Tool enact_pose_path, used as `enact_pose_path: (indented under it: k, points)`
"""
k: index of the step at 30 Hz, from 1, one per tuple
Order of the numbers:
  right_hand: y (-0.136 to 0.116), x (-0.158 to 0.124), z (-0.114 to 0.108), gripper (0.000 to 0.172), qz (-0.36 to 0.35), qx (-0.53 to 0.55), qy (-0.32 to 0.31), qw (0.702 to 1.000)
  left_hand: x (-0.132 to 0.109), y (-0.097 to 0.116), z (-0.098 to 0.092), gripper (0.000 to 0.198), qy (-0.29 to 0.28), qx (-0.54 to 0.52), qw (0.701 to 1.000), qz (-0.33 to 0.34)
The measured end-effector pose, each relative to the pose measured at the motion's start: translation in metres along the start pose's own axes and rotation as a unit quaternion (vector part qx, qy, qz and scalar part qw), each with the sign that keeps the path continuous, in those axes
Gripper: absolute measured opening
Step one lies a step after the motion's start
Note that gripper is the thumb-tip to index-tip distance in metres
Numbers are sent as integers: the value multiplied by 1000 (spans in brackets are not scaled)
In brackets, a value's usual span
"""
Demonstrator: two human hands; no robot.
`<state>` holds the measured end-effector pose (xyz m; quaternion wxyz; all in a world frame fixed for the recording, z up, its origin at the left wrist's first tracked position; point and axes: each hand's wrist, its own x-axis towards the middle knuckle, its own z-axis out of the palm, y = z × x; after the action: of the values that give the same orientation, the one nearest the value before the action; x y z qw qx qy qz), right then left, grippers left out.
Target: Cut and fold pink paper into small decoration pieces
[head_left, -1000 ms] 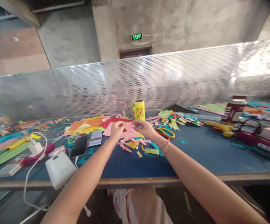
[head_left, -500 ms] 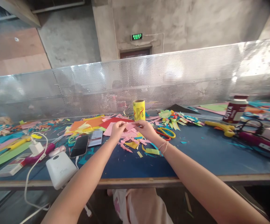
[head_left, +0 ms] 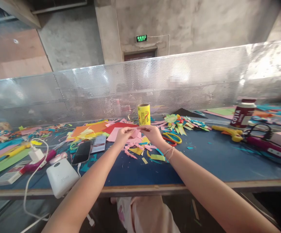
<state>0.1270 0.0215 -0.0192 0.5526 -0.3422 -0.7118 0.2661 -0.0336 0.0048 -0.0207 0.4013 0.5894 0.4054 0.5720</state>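
Observation:
Between my two hands is a small piece of pink paper (head_left: 135,133), pinched at its upper edge from both sides. My left hand (head_left: 125,135) is closed on its left end, my right hand (head_left: 152,133) on its right end. Beneath them lie a flat pink sheet (head_left: 112,135) and several cut pink scraps (head_left: 130,153). A yellow tube (head_left: 144,114) stands upright just behind my fingers. To the right of my right hand rest scissors (head_left: 175,138) with red and yellow handles.
Two phones (head_left: 82,152) and a white power bank (head_left: 62,177) with cables lie left. A paper-strip bundle (head_left: 179,122) sits behind the scissors. On the right are a yellow-handled tool (head_left: 229,132), a Costa bottle (head_left: 243,114) and a purple tool (head_left: 264,147). A perforated metal screen (head_left: 155,84) stands behind.
The pink paper between my fingers now hangs lower and shows more of its face. My hands keep nearly the same place, and the view has shifted slightly.

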Motion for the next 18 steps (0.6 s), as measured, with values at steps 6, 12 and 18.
enact_pose_path:
  k: [6,12,18]
  points:
    - [2,1,-1,16,37,115,-16,993,0,-1,0,28,-13,-2,1000,-6]
    - [2,1,0,20,106,212,-31,971,3,-4,-1,26,-12,15,1000,13]
    - [-3,1,1,18,148,219,-33,964,7,-11,-4,25,-15,71,996,51]
